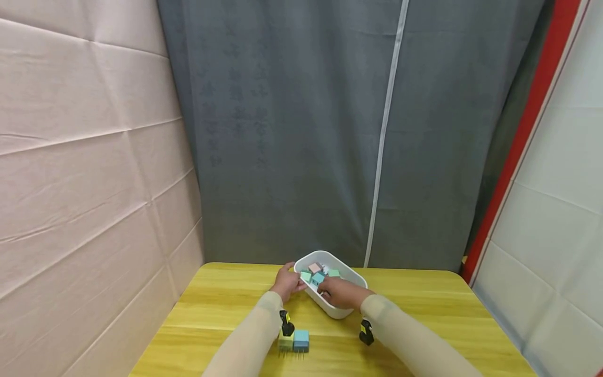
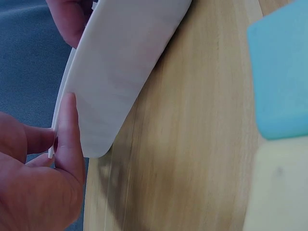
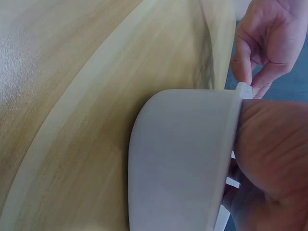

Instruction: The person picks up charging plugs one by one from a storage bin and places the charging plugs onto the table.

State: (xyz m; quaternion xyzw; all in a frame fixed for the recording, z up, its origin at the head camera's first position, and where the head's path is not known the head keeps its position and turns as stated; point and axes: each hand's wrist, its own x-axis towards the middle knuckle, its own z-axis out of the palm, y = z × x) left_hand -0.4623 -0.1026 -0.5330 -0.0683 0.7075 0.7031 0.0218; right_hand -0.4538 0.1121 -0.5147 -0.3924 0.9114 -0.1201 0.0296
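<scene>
A white plastic bin (image 1: 337, 313) stands at an angle near the table's far edge, with teal (image 1: 317, 279), pink (image 1: 314, 268) and pale green (image 1: 333, 273) blocks inside. My left hand (image 1: 285, 283) pinches the bin's left rim between thumb and fingers, seen closely in the left wrist view. Over the bin's near right side, my right hand (image 1: 343, 293) reaches in with bent fingers. The bin wall and the hand itself hide its fingertips, so whether they grip a block is unclear.
Nearer to me, a blue block (image 1: 301, 339) and a yellow block (image 1: 285, 343) sit side by side on the wooden table (image 1: 212, 324), thin lines showing at their front edges. A grey curtain (image 1: 292, 157) hangs behind the table.
</scene>
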